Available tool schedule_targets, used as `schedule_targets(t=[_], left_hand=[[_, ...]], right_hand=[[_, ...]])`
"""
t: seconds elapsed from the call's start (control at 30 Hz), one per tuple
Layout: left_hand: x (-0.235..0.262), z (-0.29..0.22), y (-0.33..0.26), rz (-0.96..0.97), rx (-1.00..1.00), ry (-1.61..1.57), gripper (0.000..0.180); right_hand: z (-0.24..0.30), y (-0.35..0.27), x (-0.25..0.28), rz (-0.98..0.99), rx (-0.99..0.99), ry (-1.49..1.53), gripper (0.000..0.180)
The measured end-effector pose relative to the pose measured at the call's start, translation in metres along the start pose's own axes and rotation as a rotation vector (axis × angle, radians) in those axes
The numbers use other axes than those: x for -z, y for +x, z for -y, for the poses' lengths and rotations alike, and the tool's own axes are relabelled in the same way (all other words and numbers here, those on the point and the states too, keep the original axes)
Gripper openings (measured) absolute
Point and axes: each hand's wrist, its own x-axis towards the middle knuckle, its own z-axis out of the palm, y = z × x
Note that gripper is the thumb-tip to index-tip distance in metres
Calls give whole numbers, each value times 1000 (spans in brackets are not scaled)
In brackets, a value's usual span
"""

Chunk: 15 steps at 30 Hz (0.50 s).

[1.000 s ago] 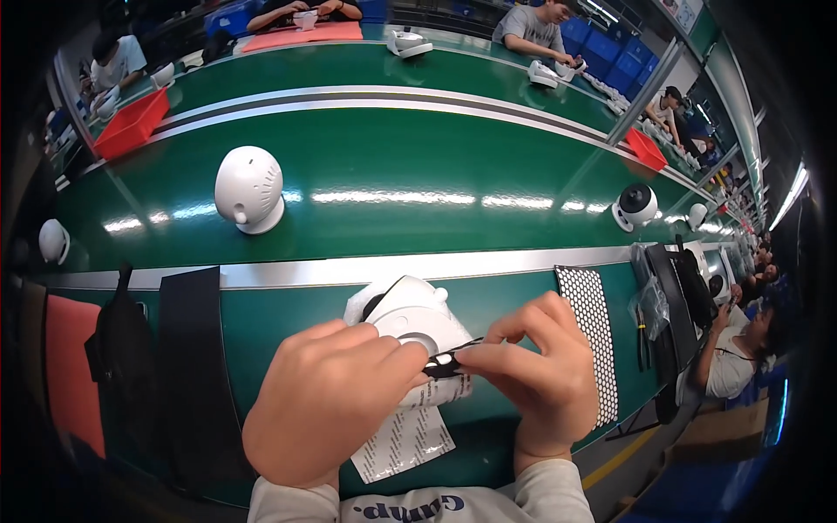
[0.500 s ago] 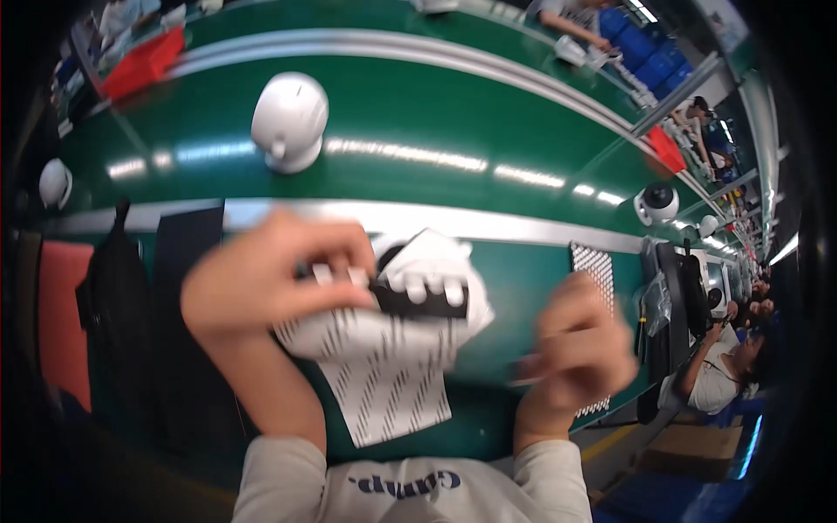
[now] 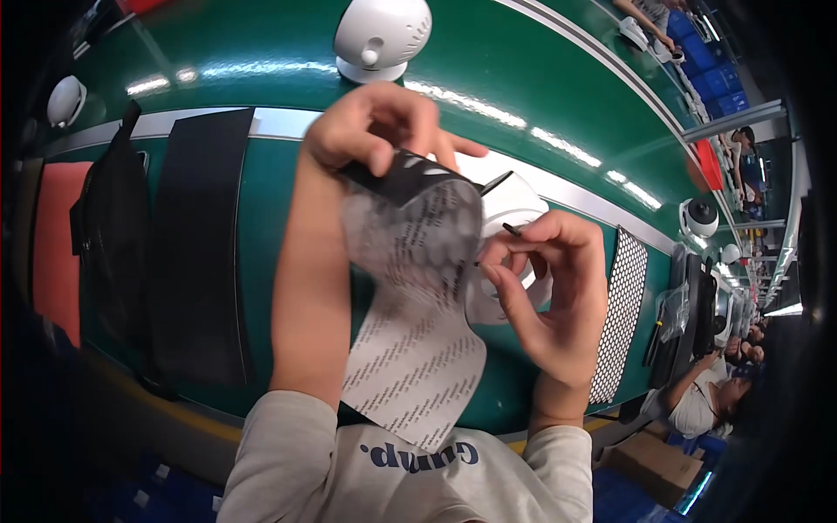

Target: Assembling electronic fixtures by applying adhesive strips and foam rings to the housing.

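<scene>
My left hand (image 3: 375, 131) is closed on the upper end of a long adhesive sheet (image 3: 418, 357). The sheet's white backing is printed in slanted rows, and its black face shows where the top curls over. It droops toward my shirt. My right hand (image 3: 562, 296) has its fingers curled, with a small black strip (image 3: 512, 230) at the index fingertip; the thumb bends in below. Behind the sheet and beside my right fingers lies a white rounded device (image 3: 514, 205), partly hidden by both.
Across the green bench stands a white dome-shaped device (image 3: 384, 39), with another (image 3: 66, 101) farther left. A black flat sheet (image 3: 196, 253), a black pouch (image 3: 118, 253) and a red-orange pad (image 3: 59, 253) lie at left. To the right is a sheet of white dots (image 3: 620, 314). A person (image 3: 697, 397) sits beyond.
My left hand has lifted the sheet up and away, curling its top over. My right hand has come in from the right beside the white device. The head view has shifted and tilted.
</scene>
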Motion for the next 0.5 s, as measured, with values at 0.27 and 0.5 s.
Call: schedule_targets(t=[0.27, 0.5], left_hand=[[-1, 31, 21, 318, -147, -450, 29], [4, 30, 28, 481, -123, -469, 28]], right_hand=[[-2, 2, 1, 59, 58, -161, 32], [-4, 4, -4, 19, 173, -363, 34]])
